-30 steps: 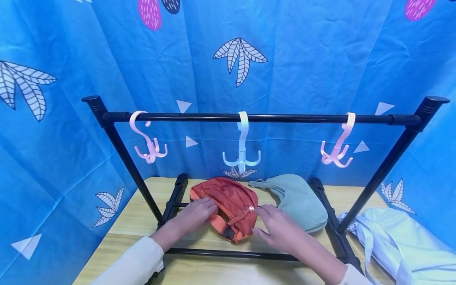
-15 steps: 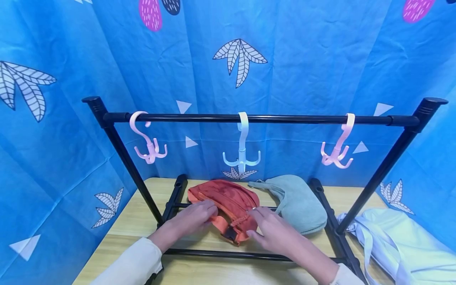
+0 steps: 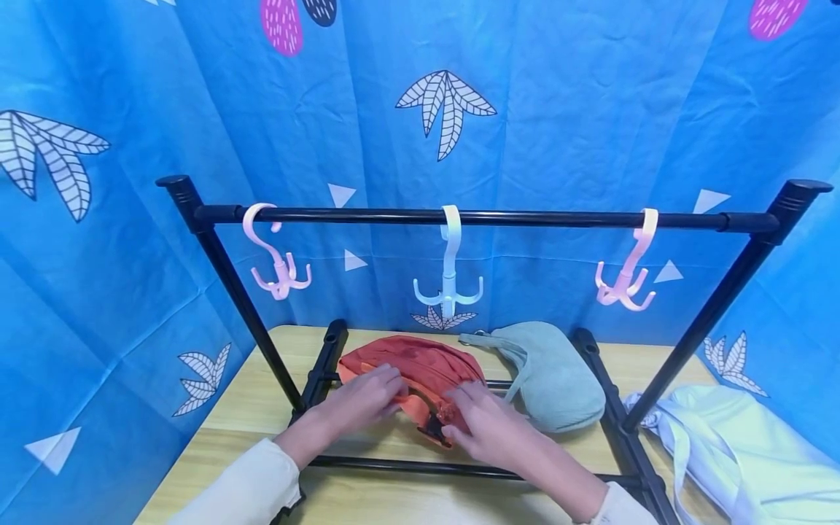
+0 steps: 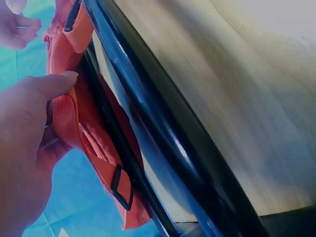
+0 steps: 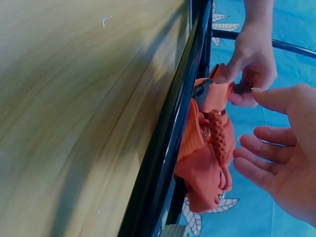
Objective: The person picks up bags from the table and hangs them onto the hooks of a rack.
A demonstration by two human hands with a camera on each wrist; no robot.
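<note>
A red-orange waist bag (image 3: 426,356) lies over the lower bars of a black rack. My left hand (image 3: 364,399) grips its orange strap; in the left wrist view the thumb is on the near face of the strap (image 4: 65,116) and the fingers are behind it. Over the bag's right end is my right hand (image 3: 492,423), with loosely bent fingers. The right wrist view shows its palm facing the bag beside a braided cord (image 5: 216,136); whether a fingertip touches is unclear. A black buckle (image 5: 201,90) sits between the two hands.
From the rack's top bar (image 3: 545,218) hang a pink hook (image 3: 282,277), a light-blue hook (image 3: 449,281) and another pink hook (image 3: 623,288). A grey-green bag (image 3: 561,379) lies right of the waist bag. Outside the rack is a pale-blue bag (image 3: 748,445). Blue printed cloth surrounds the wooden table (image 3: 230,437).
My right hand has moved left, further over the bag's right end. The bag has shifted slightly lower and spread wider. My left hand has stayed at the strap.
</note>
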